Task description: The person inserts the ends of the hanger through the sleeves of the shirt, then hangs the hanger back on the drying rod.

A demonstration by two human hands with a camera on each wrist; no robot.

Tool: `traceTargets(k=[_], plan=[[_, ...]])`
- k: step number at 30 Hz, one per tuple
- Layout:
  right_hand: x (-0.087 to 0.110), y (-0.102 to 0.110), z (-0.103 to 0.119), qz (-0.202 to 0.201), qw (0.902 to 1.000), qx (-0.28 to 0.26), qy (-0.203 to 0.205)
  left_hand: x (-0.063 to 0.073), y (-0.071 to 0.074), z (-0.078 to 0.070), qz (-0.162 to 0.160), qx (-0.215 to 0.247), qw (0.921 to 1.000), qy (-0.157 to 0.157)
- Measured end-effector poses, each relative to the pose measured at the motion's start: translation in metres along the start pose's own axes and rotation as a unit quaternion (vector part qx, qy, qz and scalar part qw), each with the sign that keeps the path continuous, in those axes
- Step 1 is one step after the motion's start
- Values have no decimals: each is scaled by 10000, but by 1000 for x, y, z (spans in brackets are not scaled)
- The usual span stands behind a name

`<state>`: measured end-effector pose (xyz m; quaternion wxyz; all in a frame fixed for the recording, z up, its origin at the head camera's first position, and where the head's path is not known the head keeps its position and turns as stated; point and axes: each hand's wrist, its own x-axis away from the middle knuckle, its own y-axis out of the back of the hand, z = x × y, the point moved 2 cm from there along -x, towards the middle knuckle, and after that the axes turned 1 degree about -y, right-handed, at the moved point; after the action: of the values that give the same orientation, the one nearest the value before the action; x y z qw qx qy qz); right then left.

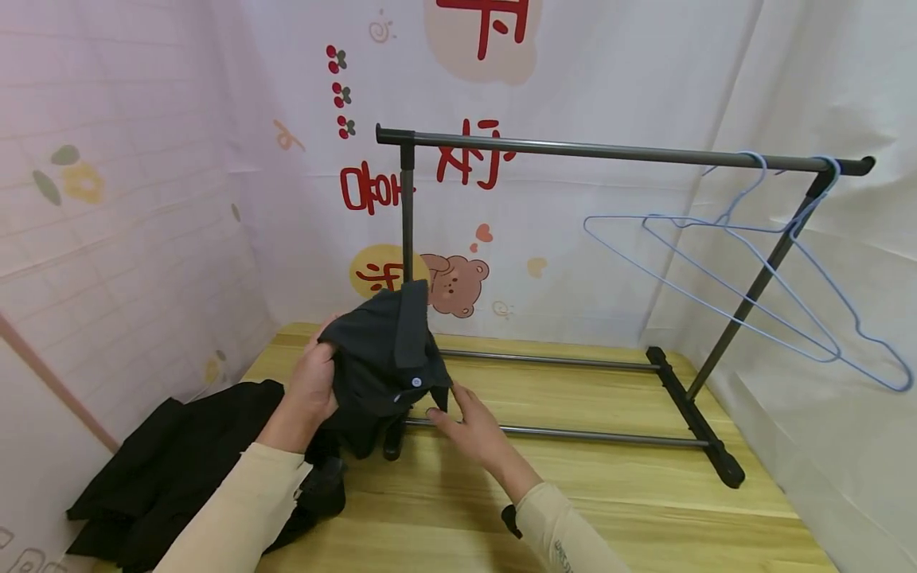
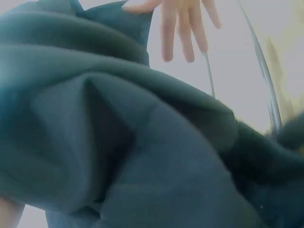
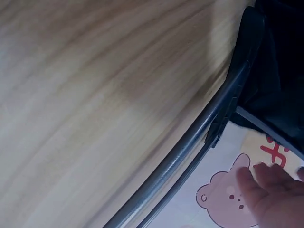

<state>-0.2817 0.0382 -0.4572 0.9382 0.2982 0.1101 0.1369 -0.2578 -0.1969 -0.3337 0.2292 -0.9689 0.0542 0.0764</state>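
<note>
A black garment [image 1: 365, 342] with a stiff band and a pale button is held up in front of the rack's left post. My left hand [image 1: 315, 378] grips it from its left side, the fingers partly hidden by cloth. In the left wrist view its folds [image 2: 156, 156] fill most of the picture. My right hand [image 1: 476, 430] is at the garment's lower right corner, its fingertips right at the edge. Spread, fairly straight fingers of this hand show in the left wrist view and, partly, in the right wrist view.
More black clothing [image 1: 186, 461] lies heaped on the wooden table [image 1: 430, 517] at left. A dark metal clothes rack [image 1: 573, 149] stands across the table, its lower bars [image 1: 587, 434] close to my right hand. Blue wire hangers [image 1: 723, 227] hang at its right end.
</note>
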Motion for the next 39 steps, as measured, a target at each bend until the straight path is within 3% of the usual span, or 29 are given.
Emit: traceTargets(k=[5,10,12,15,17,19,22,24,26,28,31,35,39], plan=[[4,12,10,-284,9947,-826,539,-8,-27,15,227,-330,9991,125],[3,22,14,-336,9762,-2097,451,-20,-48,35,90,-462,9983,344],[-1,21,8,-222,9572,-2865,356,-23,-56,42,66,-456,9981,401],[-2,24,6,-132,9206,-3894,245,-25,-66,48,34,-540,9970,561],[-3,28,7,-119,9070,-4202,258,-26,-70,51,25,-583,9965,600],[-4,34,8,-320,9136,-4046,242,-27,-74,53,45,-536,9968,598],[-5,52,8,-970,9439,-3150,180,-29,-79,54,198,-595,9963,581],[-4,68,7,-1517,9549,-2548,121,-31,-83,54,383,-878,9941,518],[-3,89,7,-2108,9504,-2284,120,-34,-88,51,598,-1285,9891,388],[-1,113,8,-2593,9395,-2226,213,-38,-91,47,742,-1759,9816,100],[3,152,12,-3176,9276,-1894,534,-46,-92,42,744,-2261,9706,-362],[11,205,28,-3824,9145,-788,1061,-58,-94,35,512,-2812,9548,-813],[16,246,50,-4390,8850,85,1545,-72,-111,26,352,-3149,9438,-937]])
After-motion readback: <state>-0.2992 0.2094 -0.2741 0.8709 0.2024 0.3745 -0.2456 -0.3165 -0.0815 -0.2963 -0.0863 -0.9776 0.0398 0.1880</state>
